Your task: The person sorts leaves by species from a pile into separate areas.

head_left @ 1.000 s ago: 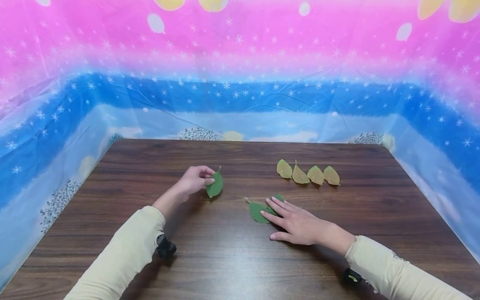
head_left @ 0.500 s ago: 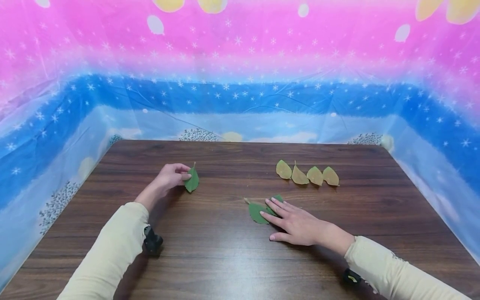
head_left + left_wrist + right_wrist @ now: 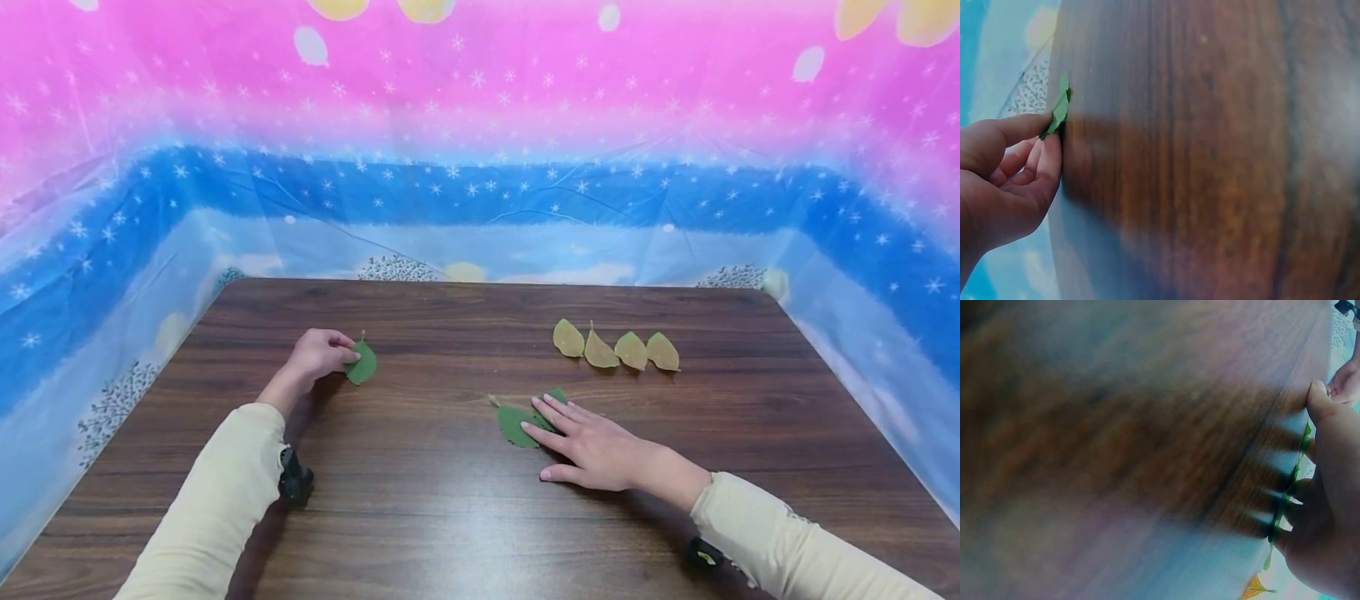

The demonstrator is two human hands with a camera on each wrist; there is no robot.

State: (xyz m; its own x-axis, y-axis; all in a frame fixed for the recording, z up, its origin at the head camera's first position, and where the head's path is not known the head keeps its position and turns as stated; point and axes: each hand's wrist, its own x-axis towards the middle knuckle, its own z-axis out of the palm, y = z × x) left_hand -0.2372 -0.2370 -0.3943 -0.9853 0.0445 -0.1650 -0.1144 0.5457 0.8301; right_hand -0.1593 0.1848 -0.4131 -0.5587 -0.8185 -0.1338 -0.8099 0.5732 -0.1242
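On the left part of the table, my left hand (image 3: 317, 358) pinches a green leaf (image 3: 362, 364) by its side, thumb and fingers meeting on it. The left wrist view shows this leaf (image 3: 1061, 109) edge-on, close to the tabletop. My right hand (image 3: 596, 450) rests with outstretched fingers on two more green leaves. One leaf (image 3: 516, 425) pokes out to the left of the fingers with its stem pointing away. The other leaf (image 3: 557, 395) is mostly hidden beneath the fingers.
Several yellowish leaves (image 3: 601, 347) lie in a row at the back right of the brown wooden table (image 3: 450, 525). A pink and blue patterned cloth (image 3: 480, 192) hangs around the table's back and sides.
Carrying the green leaf, my left hand has moved left across the table and lowered slightly. My right hand and the leaves under it have stayed in place.
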